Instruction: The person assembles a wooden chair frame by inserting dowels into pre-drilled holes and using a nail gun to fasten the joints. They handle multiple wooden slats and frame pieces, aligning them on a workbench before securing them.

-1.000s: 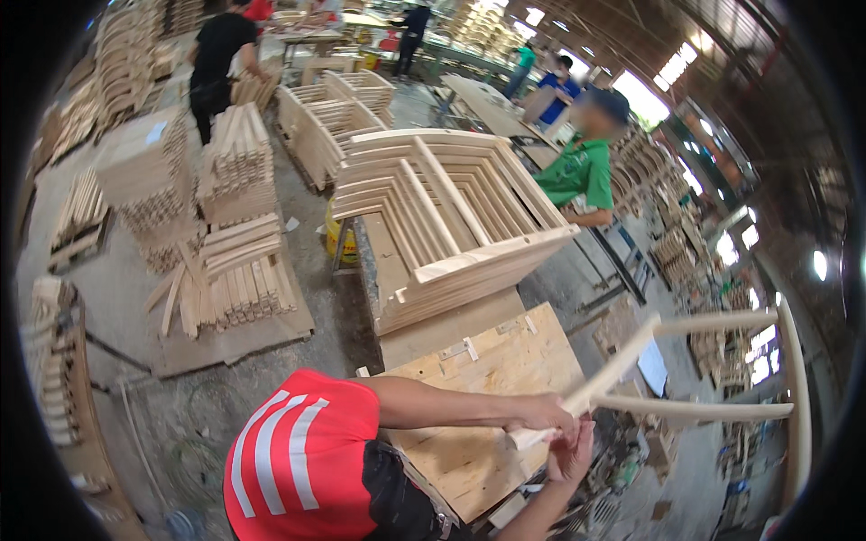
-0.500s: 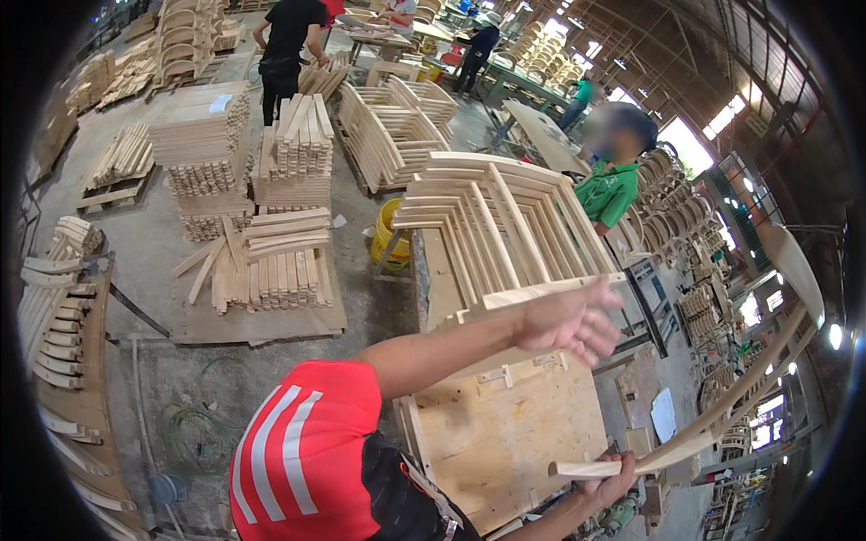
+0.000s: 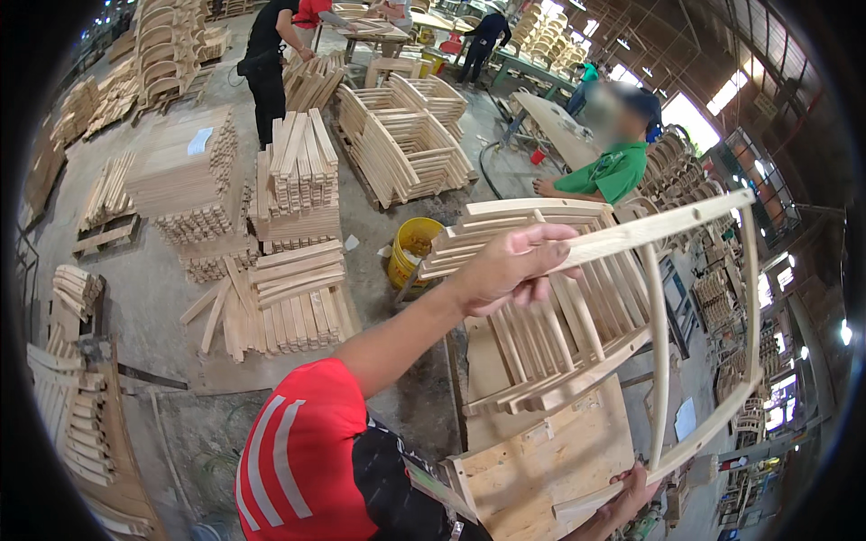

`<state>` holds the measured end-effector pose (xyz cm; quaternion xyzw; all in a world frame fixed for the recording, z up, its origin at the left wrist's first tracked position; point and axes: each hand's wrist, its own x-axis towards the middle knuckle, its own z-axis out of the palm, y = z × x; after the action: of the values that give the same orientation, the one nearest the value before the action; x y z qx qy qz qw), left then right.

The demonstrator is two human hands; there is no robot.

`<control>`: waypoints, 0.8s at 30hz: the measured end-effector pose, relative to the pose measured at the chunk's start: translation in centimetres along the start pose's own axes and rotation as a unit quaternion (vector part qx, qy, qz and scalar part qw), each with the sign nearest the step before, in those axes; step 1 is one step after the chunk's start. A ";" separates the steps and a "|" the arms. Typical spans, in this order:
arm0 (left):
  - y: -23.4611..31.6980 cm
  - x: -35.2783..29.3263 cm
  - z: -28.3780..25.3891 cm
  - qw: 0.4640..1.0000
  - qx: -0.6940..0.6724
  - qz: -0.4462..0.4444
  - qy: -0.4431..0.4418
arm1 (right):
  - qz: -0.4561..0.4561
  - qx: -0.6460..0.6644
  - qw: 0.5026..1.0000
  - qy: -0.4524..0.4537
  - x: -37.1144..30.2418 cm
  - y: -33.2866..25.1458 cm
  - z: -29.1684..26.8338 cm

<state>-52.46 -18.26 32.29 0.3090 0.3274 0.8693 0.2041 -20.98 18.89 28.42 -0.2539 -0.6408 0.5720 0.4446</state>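
Note:
A light wooden chair-back frame (image 3: 699, 216), with two long rails joined by crosspieces, is held up in front of me at a tilt. My left hand (image 3: 512, 272) grips the end of its upper rail, thumb and fingers closed around it. Lower down, my right hand (image 3: 634, 494) is wrapped around the other rail near its end. Behind the raised frame, a stack of similar frames (image 3: 528, 209) lies on a bench. Closer to me is a plywood work surface (image 3: 541, 451) with small wooden blocks fixed on it.
A yellow bucket (image 3: 415, 252) stands left of the bench. Piles of wooden slats (image 3: 298, 307) and more assembled frames (image 3: 379, 144) are on the floor. Across the bench is a co-worker in a green shirt (image 3: 618, 173). Curved wooden pieces (image 3: 86, 424) line the left side.
My left hand was spread in the air and has closed on the upper rail. The frame has swung left and toward me, over the stack. The right hand still holds the lower rail.

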 end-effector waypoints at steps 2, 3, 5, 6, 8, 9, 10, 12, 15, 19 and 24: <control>1.1 -0.2 -2.7 0.996 0.070 -0.032 0.049 | 0.026 -0.035 0.999 -0.002 0.2 0.3 2.1; 1.5 0.2 -4.1 0.988 0.142 0.010 0.056 | 0.035 -0.042 0.998 -0.006 0.0 0.5 4.1; 1.7 0.8 -7.5 0.952 0.280 0.097 0.071 | 0.051 -0.059 0.997 -0.020 -0.1 0.6 7.8; 2.0 1.1 -8.5 0.926 0.359 0.074 0.084 | 0.051 -0.055 0.997 -0.022 0.1 1.1 8.6; 2.2 1.8 -9.9 0.879 0.462 0.072 0.092 | 0.052 -0.061 0.996 -0.032 0.4 2.1 9.3; 2.1 2.1 -10.7 0.850 0.513 0.070 0.097 | 0.054 -0.062 0.996 -0.039 0.3 2.5 9.9; 1.9 2.6 -11.3 0.822 0.555 0.075 0.107 | 0.063 -0.065 0.996 -0.026 0.4 2.9 10.7; 1.6 3.5 -12.8 0.797 0.590 0.044 0.122 | 0.047 -0.081 0.995 -0.031 0.9 3.8 11.8; 1.2 5.0 -14.0 0.772 0.620 0.022 0.138 | 0.049 -0.083 0.995 -0.032 1.8 4.8 13.3; 0.4 7.0 -16.6 0.744 0.651 0.052 0.142 | 0.072 -0.113 0.991 -0.015 2.8 5.5 16.7; -1.2 9.3 -18.8 0.741 0.654 0.053 0.141 | 0.090 -0.069 0.994 -0.007 4.2 6.3 18.5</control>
<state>-71.62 -20.53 24.02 0.2568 0.8239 0.4844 -0.1433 -40.10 14.40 24.48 -0.3366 -0.6564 0.5657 0.3686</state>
